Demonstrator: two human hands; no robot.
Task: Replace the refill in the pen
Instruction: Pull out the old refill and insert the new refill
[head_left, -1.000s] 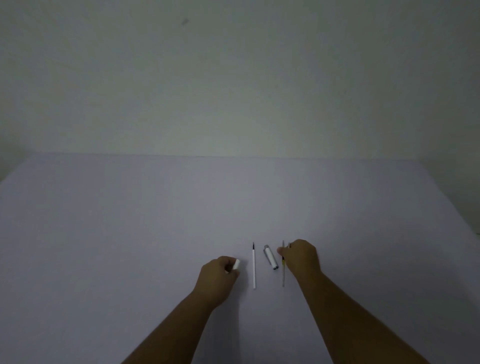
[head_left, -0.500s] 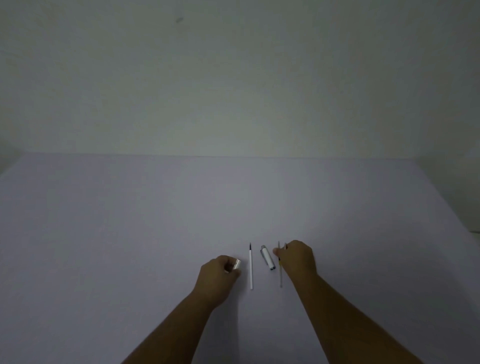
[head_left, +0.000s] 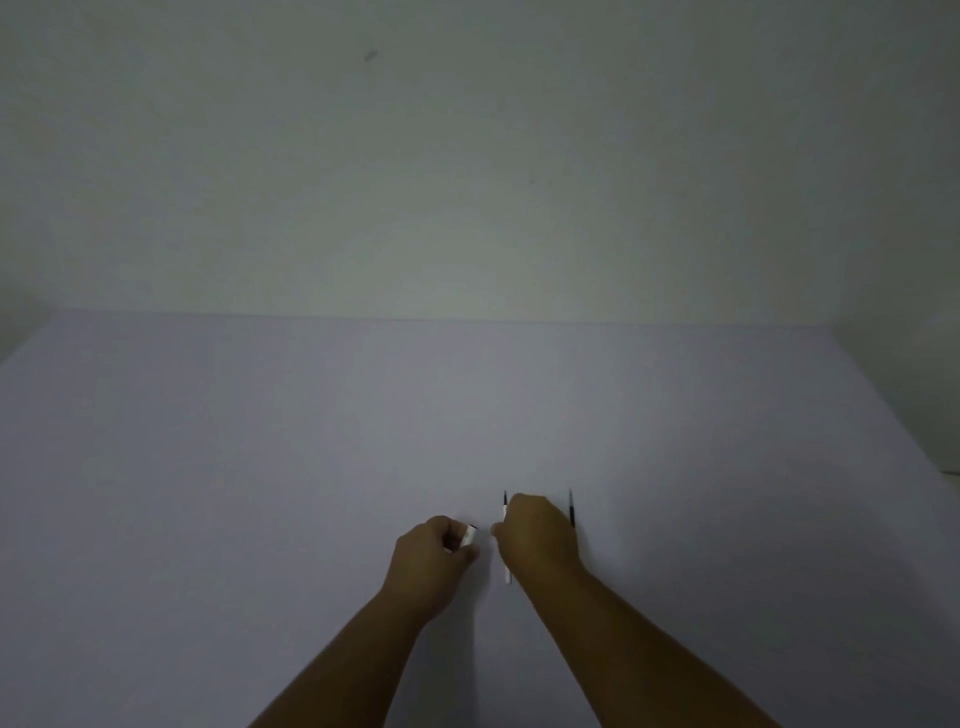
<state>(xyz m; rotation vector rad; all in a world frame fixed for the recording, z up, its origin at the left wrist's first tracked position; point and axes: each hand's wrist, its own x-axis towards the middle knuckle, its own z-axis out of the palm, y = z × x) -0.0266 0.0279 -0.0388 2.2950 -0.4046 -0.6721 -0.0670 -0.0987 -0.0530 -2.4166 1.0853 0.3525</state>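
A pale table (head_left: 260, 493) meets a plain wall in dim light. The left hand (head_left: 434, 558) is curled around a short white pen piece (head_left: 468, 535). Just right of it, the right hand (head_left: 540, 535) lies over a white refill (head_left: 505, 566); its grip cannot be told. A second refill (head_left: 571, 509) lies beyond that hand's right edge.

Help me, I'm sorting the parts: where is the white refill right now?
In the head view the white refill lies on the table, centre right, mostly under the right hand, with the left hand just left.
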